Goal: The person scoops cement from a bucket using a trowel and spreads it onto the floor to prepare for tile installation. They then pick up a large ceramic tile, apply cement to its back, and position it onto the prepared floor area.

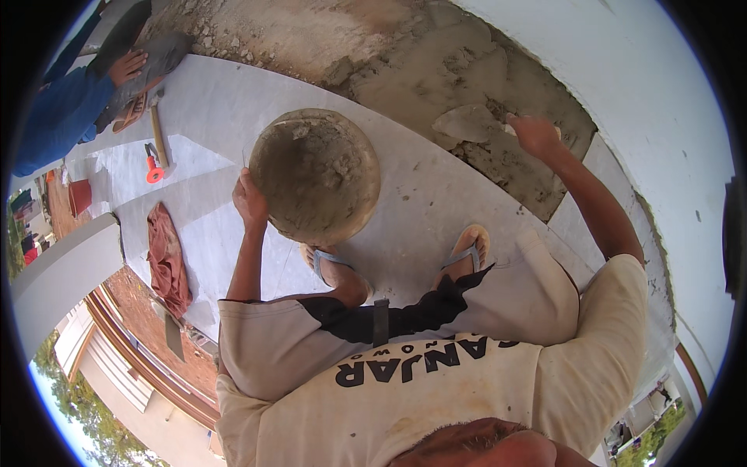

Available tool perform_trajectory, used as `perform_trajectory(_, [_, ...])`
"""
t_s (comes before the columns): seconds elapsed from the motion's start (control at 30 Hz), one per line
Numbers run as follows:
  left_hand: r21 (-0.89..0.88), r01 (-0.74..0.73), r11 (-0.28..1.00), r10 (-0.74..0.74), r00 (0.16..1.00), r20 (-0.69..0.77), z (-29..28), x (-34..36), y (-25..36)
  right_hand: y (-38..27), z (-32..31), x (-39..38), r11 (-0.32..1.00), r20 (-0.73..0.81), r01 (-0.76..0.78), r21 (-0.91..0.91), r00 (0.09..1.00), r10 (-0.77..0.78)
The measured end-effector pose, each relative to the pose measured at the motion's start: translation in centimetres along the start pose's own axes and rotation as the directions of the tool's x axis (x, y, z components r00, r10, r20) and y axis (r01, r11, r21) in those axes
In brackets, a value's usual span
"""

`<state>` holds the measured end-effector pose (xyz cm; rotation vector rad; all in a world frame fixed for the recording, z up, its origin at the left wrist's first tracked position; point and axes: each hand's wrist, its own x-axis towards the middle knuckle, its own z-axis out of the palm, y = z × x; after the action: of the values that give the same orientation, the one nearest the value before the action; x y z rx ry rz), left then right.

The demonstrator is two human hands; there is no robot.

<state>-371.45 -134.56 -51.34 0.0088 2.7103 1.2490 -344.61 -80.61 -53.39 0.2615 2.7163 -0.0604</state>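
One round mortar pan (315,175), caked grey inside, is held at its left rim by the left hand (249,201), whose fingers are closed around the edge. The pan hangs above the grey floor tiles (412,202), just ahead of the person's two feet. Each foot wears a flip-flop: the left flip-flop (327,263) has blue-grey straps, and the right flip-flop (467,251) shows a tan sole.

The right hand (533,134) is stretched out to the wet mortar bed (436,78) and is closed on the handle of one trowel (467,122), whose broad blade lies flat on the mortar just left of the hand. The mortar bed runs between the laid tiles and the white wall (622,86).

To the far left a second person in a blue sleeve (58,117) rests one hand (126,67) on a grey cloth-like bundle; whether that hand grips it cannot be told. Near it lie one wooden-handled hammer (158,132) and one small orange tool (154,167), side by side on the tiles. One reddish rag (167,261) lies crumpled at the tile edge, well apart from the pan. One red bucket (79,196) stands further left, beyond the ledge.
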Motion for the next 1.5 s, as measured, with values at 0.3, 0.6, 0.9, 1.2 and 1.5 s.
perform_trajectory(0.3, [-0.077,0.065,0.995,-0.062,0.997,0.042,-0.6,-0.9,1.7,4.0,0.8,9.1,0.96,-0.227,-0.278,0.023,0.934,0.276])
perform_trajectory(0.6, [-0.478,0.313,0.821,-0.173,0.934,0.314,-1.6,0.8,-0.3,4.5,-1.4,8.9,0.72,0.117,-0.642,0.264,0.762,0.637])
perform_trajectory(0.9, [-0.608,0.57,0.552,-0.013,0.736,0.677,-0.9,0.4,4.8,0.1,-4.1,-0.7,0.704,0.025,-0.406,0.583,0.874,0.485])
perform_trajectory(1.2, [-0.492,0.33,0.806,0.119,0.724,0.679,4.5,-2.8,16.4,-13.8,-15.5,-7.5,0.984,-0.168,0.024,0.175,0.986,0.006])
perform_trajectory(1.5, [-0.412,0.038,0.91,0.251,0.742,0.622,7.5,-6.0,17.1,-17.9,-8.7,-6.0,0.962,0.201,0.092,0.256,0.969,-0.146])
